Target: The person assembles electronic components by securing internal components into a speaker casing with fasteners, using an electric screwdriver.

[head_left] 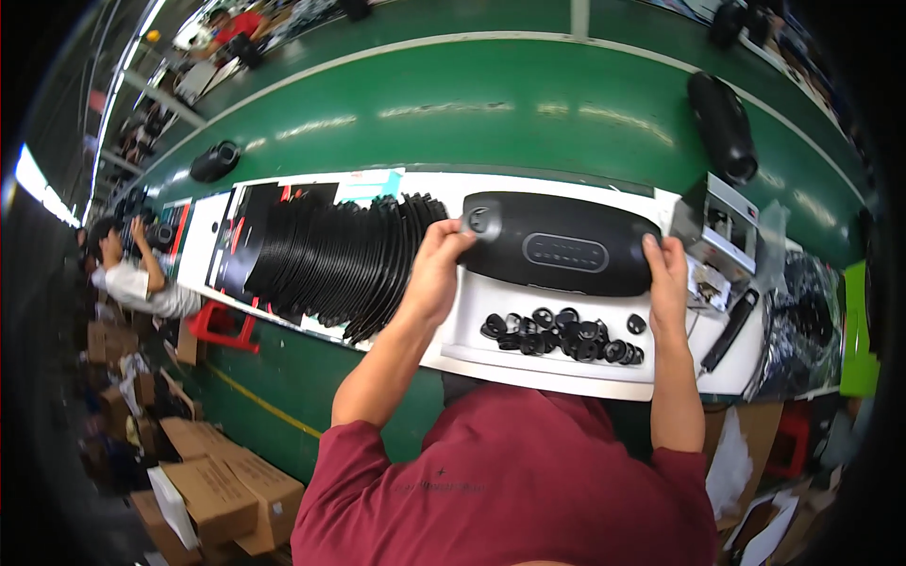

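A black cylindrical portable speaker (pixel 566 219) is held level above the white worktable, its oval button panel facing up. My left hand (pixel 440 264) grips its left end, next to the round end cap. Closed round the opposite end is my right hand (pixel 667 269). Beneath the speaker, a white tray (pixel 472 354) carries several small black round plastic caps (pixel 566 335); a single cap (pixel 636 324) lies apart, nearer my right forearm. Left of my left hand stands a long row of curved black strips or panels (pixel 330 255), packed side by side.
At right are a metal fixture (pixel 717 226), a black-handled tool (pixel 731 330) and a plastic bag of dark parts (pixel 802 321). Beyond the table runs a green conveyor (pixel 453 123) carrying speakers (pixel 725 127). A co-worker (pixel 132 274) sits at far left. Cardboard boxes (pixel 222 486) stand at lower left.
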Available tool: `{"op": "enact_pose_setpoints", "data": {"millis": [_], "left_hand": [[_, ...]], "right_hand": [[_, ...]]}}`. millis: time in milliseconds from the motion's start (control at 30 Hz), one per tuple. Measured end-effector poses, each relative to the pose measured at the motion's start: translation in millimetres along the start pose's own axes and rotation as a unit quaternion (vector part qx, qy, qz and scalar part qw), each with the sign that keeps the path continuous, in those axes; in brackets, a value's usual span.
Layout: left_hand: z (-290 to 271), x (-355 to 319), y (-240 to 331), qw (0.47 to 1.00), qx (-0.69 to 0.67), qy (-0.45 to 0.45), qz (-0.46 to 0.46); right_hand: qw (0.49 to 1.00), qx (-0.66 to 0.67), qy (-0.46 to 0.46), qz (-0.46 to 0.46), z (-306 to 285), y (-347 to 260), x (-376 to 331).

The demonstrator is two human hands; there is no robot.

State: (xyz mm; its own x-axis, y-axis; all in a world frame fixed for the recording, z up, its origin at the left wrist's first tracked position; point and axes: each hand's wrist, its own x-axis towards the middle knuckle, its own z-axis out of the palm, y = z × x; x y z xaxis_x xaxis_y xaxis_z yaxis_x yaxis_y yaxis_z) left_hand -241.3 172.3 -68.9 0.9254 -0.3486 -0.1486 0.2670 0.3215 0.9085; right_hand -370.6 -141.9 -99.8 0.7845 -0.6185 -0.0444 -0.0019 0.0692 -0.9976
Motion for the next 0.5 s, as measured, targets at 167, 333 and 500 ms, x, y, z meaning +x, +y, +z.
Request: {"op": "enact_pose_setpoints", "data": {"millis": [167,333,500], "left_hand": [[11.3,-18.8,13.1,1.0,0.01,-0.028,-0.004],[-28.8,-20.0,10.9,0.993,0.058,-0.107,-0.009],[-86.7,-29.6,48.3,0.776,0.564,0.108,0.262]], "right_hand": [[1.0,0.008,-0.006,0.023,-8.5,-11.6,-2.0],[0.998,-0.041,-0.04,0.0,-10.2,-14.8,-5.4],[0.998,-0.07,-0.006,-0.007,-4.4,-16.5,-10.2]]}}
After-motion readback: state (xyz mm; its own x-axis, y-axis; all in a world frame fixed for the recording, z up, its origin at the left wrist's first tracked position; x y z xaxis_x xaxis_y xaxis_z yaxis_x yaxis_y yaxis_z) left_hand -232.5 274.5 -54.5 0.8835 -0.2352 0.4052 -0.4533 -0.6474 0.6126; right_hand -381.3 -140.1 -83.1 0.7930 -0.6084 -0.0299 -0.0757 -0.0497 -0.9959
